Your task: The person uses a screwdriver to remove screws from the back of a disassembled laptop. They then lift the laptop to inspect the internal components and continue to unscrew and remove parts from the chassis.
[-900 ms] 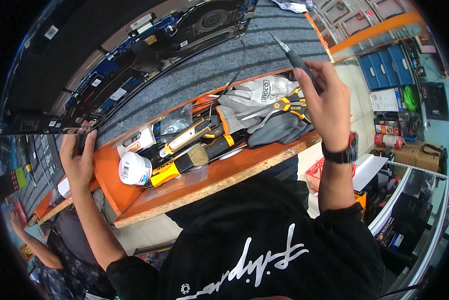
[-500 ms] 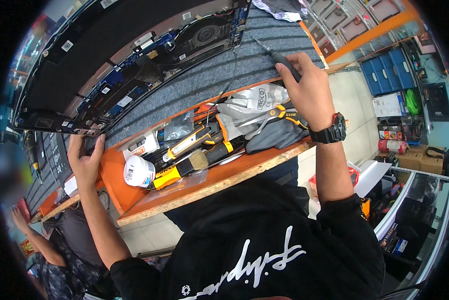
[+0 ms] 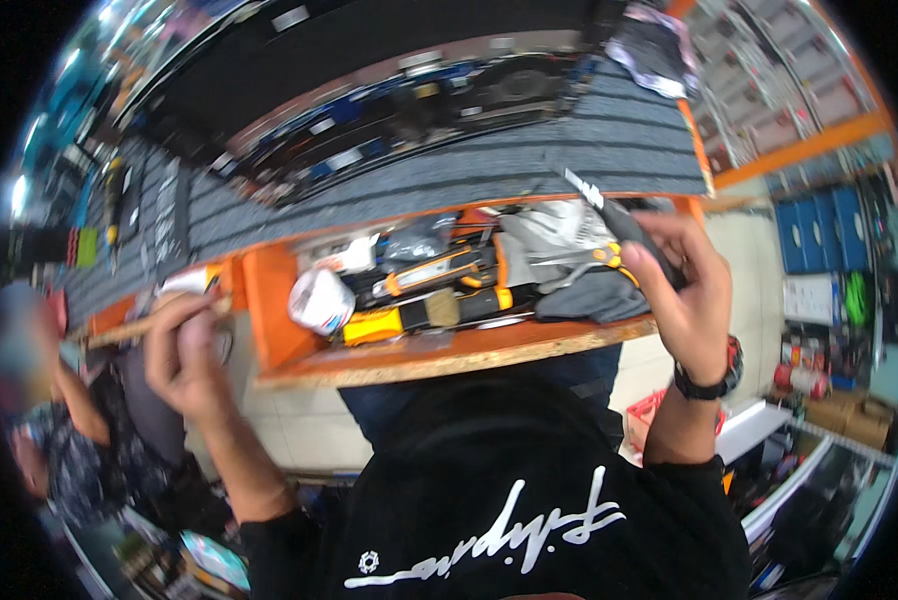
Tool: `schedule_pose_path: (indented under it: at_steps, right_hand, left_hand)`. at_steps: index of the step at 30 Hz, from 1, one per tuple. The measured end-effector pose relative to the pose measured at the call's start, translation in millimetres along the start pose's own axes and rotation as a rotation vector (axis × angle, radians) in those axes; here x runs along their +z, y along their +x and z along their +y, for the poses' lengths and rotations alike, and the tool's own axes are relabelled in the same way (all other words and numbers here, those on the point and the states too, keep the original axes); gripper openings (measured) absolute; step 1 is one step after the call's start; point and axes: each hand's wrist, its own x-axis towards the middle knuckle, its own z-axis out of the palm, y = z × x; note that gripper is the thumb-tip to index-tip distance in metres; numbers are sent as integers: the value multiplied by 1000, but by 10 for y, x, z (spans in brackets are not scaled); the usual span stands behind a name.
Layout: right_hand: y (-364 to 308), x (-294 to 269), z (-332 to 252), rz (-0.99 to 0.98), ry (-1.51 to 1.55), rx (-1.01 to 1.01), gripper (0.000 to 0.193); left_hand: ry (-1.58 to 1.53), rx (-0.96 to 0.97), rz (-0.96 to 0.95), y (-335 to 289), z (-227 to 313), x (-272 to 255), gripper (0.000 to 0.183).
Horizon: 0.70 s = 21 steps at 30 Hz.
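Note:
An opened laptop [image 3: 399, 110], its circuit board and fan bare, lies on the grey striped bench mat [image 3: 649, 130]. My right hand [image 3: 694, 300] is closed around a dark-handled screwdriver [image 3: 624, 218], its tip pointing up and left over the mat's front edge. Just below lies the open orange drawer [image 3: 269, 320], holding grey gloves [image 3: 594, 300], pliers [image 3: 594, 258], a yellow-handled brush [image 3: 374, 325], a utility knife [image 3: 434, 272] and a white tub [image 3: 321, 300]. My left hand [image 3: 189, 365] hovers left of the drawer, slightly blurred, fingers loosely bent, nothing visible in them.
A screwdriver with a yellow and black handle [image 3: 116, 200] and a black battery-like strip [image 3: 172, 215] lie left of the laptop. Another person [image 3: 89, 440] sits at the far left. A glass display case [image 3: 749, 80] stands at the back right, with blue drawers [image 3: 819, 232] beyond.
My left hand has let go of the laptop's lower corner and drawn back toward me. My right hand has come nearer with the screwdriver, over the drawer's right end. The view has shifted.

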Motion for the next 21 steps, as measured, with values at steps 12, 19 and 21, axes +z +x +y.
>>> schedule_pose_path:
  at_steps: [12,19,21]
  right_hand:
    - [-52,361,-311,-425,71,-252,28]
    - [-91,442,-386,-427,98,-303,28]
    - [-142,545,-410,-406,160,-279,27]
  left_hand:
    - [-497,-391,-670,48,592,763,40]
    - [-602,-531,-542,-123,598,765,16]
    - [-667,-535,-440,-222,570,755,17]
